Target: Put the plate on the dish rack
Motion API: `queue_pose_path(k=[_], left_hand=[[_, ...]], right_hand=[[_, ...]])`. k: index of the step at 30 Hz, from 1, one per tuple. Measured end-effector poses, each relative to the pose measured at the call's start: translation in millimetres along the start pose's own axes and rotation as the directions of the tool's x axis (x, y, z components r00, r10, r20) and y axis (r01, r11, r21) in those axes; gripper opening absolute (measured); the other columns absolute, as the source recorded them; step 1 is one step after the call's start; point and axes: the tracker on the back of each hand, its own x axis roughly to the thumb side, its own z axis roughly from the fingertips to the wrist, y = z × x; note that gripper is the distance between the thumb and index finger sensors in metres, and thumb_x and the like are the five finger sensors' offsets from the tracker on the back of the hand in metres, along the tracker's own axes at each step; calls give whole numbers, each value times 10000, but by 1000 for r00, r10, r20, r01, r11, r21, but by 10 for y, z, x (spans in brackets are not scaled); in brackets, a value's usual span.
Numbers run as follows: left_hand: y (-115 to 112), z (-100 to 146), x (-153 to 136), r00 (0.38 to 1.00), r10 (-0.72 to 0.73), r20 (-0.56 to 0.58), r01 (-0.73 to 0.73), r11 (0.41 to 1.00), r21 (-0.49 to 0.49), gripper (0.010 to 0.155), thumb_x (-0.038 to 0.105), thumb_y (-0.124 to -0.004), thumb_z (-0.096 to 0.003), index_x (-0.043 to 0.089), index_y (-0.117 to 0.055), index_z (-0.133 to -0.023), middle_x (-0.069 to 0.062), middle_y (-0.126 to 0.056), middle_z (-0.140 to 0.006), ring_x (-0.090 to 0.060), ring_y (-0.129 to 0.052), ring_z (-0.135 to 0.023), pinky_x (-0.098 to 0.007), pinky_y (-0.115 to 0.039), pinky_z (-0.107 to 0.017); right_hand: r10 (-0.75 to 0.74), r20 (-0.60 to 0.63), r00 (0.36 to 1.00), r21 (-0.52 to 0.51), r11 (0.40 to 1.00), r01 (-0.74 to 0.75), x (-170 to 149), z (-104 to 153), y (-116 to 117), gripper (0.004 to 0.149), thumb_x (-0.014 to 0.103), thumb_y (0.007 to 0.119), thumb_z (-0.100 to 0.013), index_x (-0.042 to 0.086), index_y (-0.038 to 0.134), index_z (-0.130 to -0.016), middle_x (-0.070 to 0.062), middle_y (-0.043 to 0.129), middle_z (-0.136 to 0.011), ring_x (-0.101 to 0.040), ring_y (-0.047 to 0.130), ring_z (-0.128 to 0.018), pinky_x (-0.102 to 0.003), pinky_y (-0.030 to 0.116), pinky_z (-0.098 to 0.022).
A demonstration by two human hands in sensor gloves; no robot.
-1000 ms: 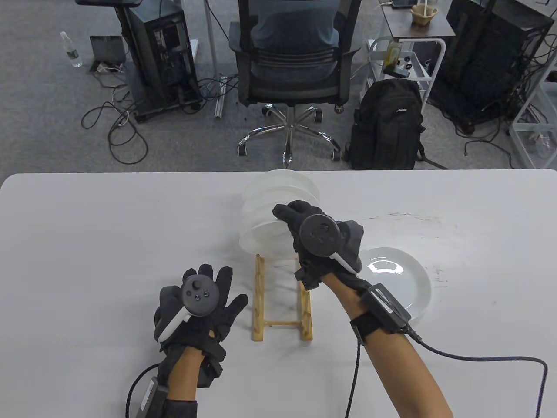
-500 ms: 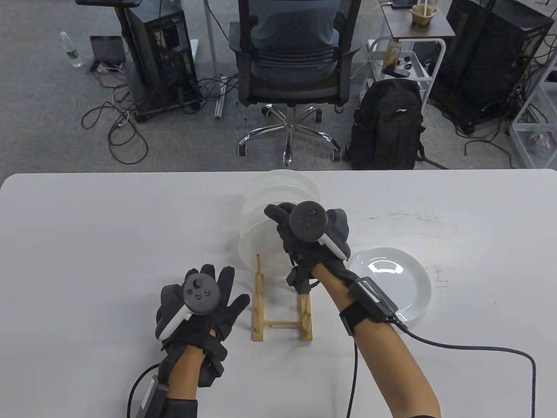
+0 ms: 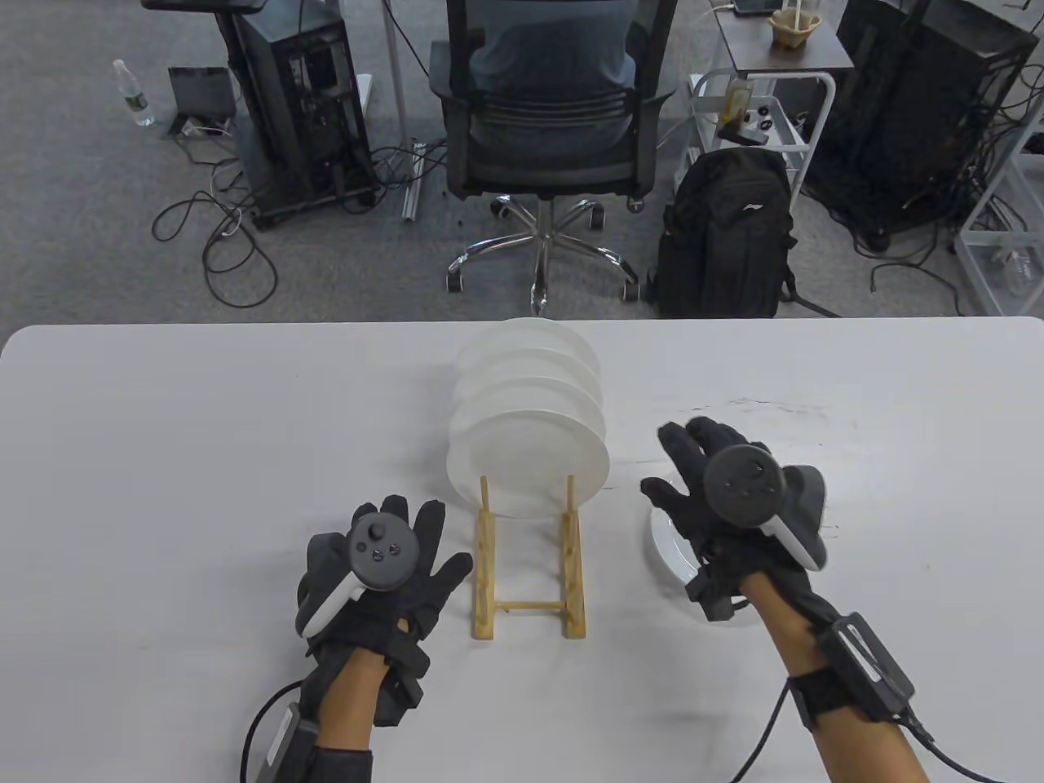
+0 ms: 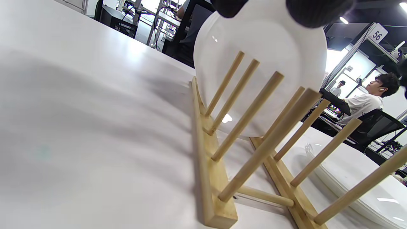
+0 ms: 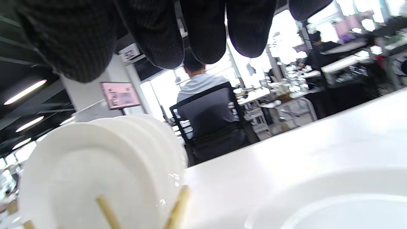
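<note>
A wooden dish rack [image 3: 530,571] stands mid-table with several white plates [image 3: 528,440] upright in its far slots; its near slots hold nothing. The rack [image 4: 254,133] and nearest plate [image 4: 264,63] show in the left wrist view, the plates [image 5: 95,168] in the right wrist view too. A loose white plate [image 3: 669,548] lies flat to the rack's right, mostly hidden under my right hand [image 3: 701,481], which hovers over it with fingers spread, holding nothing. This plate's rim [image 5: 334,197] fills the right wrist view's lower right. My left hand [image 3: 383,563] lies flat and open left of the rack.
The white table [image 3: 163,457] extends wide to the left and far right. Beyond its far edge stand an office chair [image 3: 546,122] with a seated person and a black backpack [image 3: 726,236] on the floor.
My right hand let go of the front racked plate and moved right and toward me, now over the flat plate. The left hand stayed put.
</note>
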Motion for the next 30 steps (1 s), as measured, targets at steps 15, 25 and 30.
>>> queue_pose_path(k=[15,25,30], left_hand=[[-68,-20,11,999,-34,-13,33,999,-21,791,595,-598,-537,233,-310,-1178,-226,-130,-1187,-600,-51,-1045,-774,-170,-674],[-108,-46,-21,999,-35,-30,34,998,-47,789,593,-597,-538,232,-310,-1178,-229,-131,-1186,-599,-52,-1044,-773,-174,-674],[-103,-45,-26,999,-34,-35,32,998,-50,791,594,-597,-537,230,-311,-1178,-228,-131,-1185,-600,-52,-1043,-773,-174,-674]], right_hand=[[307,-490,816,379,918,-119,-1342,109,583,900,476,811,-444,219,271,-1118,-234,61,-1128,-570,401,-979,-666,426,-720],[121,-689,715,294,948,122,-1601,60,593,936,361,840,-424,-33,266,-1051,-140,663,-850,-242,900,-521,-415,833,-399],[39,-725,687,178,975,133,-1677,86,494,726,267,823,-438,1,497,-1030,-131,757,-814,-234,982,-483,-389,894,-355]])
